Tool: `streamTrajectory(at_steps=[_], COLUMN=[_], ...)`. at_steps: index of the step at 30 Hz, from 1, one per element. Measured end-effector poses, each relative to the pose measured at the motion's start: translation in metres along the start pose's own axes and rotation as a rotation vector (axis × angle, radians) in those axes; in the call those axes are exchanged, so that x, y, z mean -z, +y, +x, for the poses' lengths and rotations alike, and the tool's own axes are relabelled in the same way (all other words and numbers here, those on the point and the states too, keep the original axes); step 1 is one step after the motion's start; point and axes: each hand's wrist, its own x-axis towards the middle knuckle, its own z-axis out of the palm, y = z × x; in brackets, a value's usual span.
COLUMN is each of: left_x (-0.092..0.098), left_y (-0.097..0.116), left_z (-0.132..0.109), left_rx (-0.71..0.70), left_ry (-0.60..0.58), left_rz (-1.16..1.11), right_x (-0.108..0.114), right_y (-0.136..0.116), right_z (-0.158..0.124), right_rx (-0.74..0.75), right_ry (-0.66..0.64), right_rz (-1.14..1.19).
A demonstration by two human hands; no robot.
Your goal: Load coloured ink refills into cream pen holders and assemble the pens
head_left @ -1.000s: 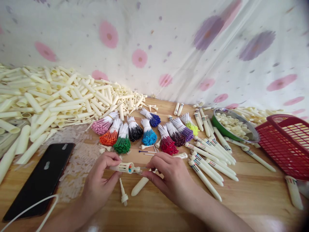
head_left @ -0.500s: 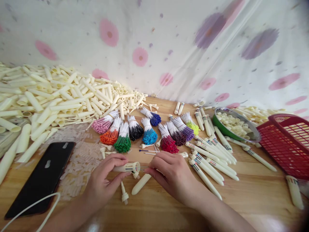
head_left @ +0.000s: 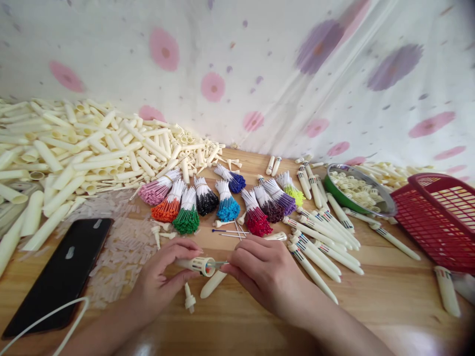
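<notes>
Both hands near table front edge | your left hand grips barrel | your right hand pinches refill

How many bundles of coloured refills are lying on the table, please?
10, fanned in a row, left to right: pink, orange, green, black, light blue, dark blue, red, maroon, purple, yellow-green. None seems hidden.
</notes>
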Motion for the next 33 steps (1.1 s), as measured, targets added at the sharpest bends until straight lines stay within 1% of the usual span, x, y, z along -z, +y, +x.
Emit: streamTrajectory(at_steps=[2,8,13,16,19,22,26,33], left_x=[-0.001,-0.001,-0.003,-0.003,-0.002,-0.001,-0.001,-0.001], left_y=[-0.001,-0.001,-0.001,0.001,0.002,0.002,0.0,-0.001], left_z=[0.0,0.001,0.0,0.0,0.001,0.002,0.003,0.005], left_rx=[0.013,0.028,0.085,0.129,0.162,0.214,0.281,0.328], left_ry=[-0.009,-0.027,-0.056,-0.058,-0.021,-0.008,-0.003,-0.018], left_rz=[-0.045,0.011,-0.027,-0.025,-0.04,-0.118,-0.264,-0.336], right_x=[0.001,0.005,0.005,0.004,0.005,0.009,0.012,0.011], right_y=[-0.002,-0.006,-0.008,-0.009,-0.009,-0.008,-0.008,-0.003], right_z=[-0.001,-0.003,-0.005,-0.004,-0.003,-0.003,-0.004,-0.005], right_rx=[0.009,0.095,0.151,0.147,0.149,0.135,0.128,0.128], right_ry=[-0.015,-0.109,-0.155,-0.13,-0.117,-0.131,-0.105,-0.048], right_rz=[-0.014,-0.135,-0.197,-0.2,-0.205,-0.198,-0.183,-0.18])
